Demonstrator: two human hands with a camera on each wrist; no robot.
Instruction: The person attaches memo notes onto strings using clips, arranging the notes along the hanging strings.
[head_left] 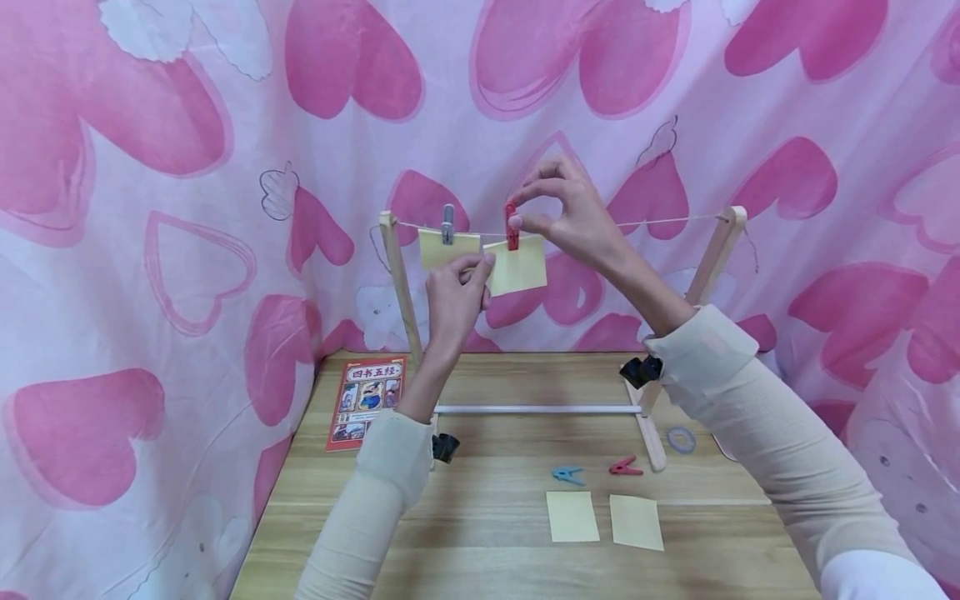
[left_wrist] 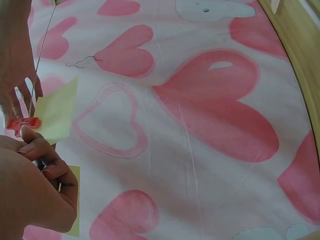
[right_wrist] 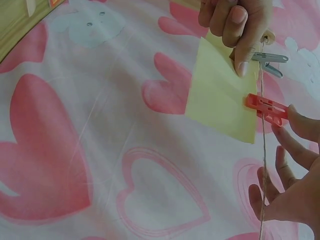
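My right hand [head_left: 576,218] pinches a red clothespin [head_left: 512,233] between thumb and index finger. The clothespin sits over the string [head_left: 667,221] at the top edge of a yellow paper note [head_left: 521,271]. At that note's left edge, my left hand [head_left: 456,298] holds the paper between thumb and fingers. Just left of it, a grey clothespin [head_left: 447,227] fastens another yellow note [head_left: 437,250] to the string, its lower part hidden behind my left hand. In the right wrist view the red clothespin [right_wrist: 267,107] lies across the string, its nose over the paper.
Wooden posts [head_left: 401,283] hold the string at both ends, joined low by a white rod [head_left: 536,409]. On the table lie a blue clothespin [head_left: 568,475], a red one [head_left: 626,467], two yellow notes [head_left: 572,517], a tape roll [head_left: 681,440] and a red booklet [head_left: 367,400].
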